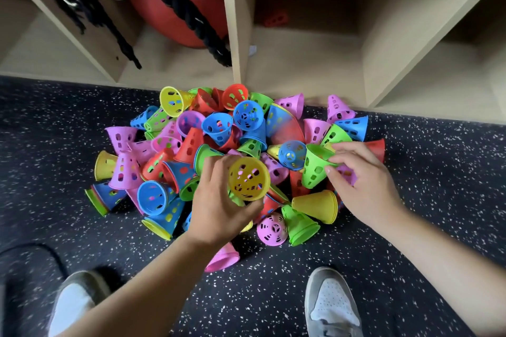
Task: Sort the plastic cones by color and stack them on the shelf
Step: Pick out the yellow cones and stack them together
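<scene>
I see the heap of mixed cones on the speckled floor, up against the shelf. My left hand has its fingers wrapped round a yellow cone, mouth toward me, over the heap. Behind, a red cone lies in the middle shelf compartment. My right hand pinches the rim of a green cone.

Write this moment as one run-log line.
left hand: holds yellow cone | right hand: pinches green cone | pile: mixed colours, on floor
</scene>
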`<control>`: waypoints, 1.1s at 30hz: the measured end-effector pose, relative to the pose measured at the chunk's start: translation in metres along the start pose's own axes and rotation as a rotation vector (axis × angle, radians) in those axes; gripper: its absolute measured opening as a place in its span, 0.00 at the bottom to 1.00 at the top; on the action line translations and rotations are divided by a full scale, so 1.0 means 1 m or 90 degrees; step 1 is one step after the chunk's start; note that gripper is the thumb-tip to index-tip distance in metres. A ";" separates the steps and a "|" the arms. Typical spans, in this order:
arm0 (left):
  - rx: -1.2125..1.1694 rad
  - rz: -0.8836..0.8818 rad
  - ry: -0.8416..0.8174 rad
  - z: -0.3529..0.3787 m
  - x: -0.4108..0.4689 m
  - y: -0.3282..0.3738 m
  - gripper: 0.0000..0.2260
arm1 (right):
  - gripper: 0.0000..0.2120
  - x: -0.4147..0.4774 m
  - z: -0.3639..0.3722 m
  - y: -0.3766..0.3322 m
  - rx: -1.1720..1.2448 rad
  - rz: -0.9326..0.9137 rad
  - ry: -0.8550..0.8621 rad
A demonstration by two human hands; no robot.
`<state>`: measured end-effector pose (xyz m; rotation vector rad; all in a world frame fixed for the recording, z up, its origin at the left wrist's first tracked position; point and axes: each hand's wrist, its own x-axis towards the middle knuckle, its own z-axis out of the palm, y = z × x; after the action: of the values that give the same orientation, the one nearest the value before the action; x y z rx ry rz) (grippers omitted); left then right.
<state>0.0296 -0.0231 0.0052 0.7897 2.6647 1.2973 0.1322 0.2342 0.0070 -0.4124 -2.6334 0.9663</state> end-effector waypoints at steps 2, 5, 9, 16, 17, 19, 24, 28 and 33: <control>0.021 -0.011 0.034 -0.011 -0.004 -0.008 0.31 | 0.05 0.004 0.006 -0.002 -0.029 0.022 -0.017; 0.049 -0.060 0.086 -0.024 -0.011 -0.018 0.32 | 0.05 0.010 0.014 -0.008 -0.068 0.025 -0.046; 0.046 -0.103 0.119 -0.029 -0.017 -0.029 0.32 | 0.04 0.012 0.020 -0.012 -0.100 0.001 -0.086; 0.039 -0.100 0.088 -0.010 -0.016 -0.025 0.31 | 0.03 -0.003 0.019 -0.004 -0.082 -0.031 -0.125; 0.034 -0.096 0.080 -0.007 -0.016 -0.023 0.31 | 0.04 -0.005 0.019 -0.001 -0.072 -0.019 -0.136; 0.028 -0.086 0.067 -0.002 -0.015 -0.020 0.31 | 0.04 -0.011 0.018 0.004 -0.063 0.002 -0.154; 0.019 -0.075 0.044 0.008 -0.012 -0.014 0.31 | 0.03 -0.017 0.015 0.011 -0.076 0.019 -0.145; 0.007 -0.085 0.037 0.011 -0.010 -0.015 0.32 | 0.04 -0.014 0.014 0.011 -0.066 0.016 -0.140; 0.006 -0.093 0.032 0.010 -0.010 -0.018 0.31 | 0.02 -0.009 0.021 0.010 -0.047 0.040 -0.134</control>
<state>0.0332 -0.0297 -0.0160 0.5582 2.7115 1.2859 0.1338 0.2257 -0.0163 -0.4342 -2.8678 0.9824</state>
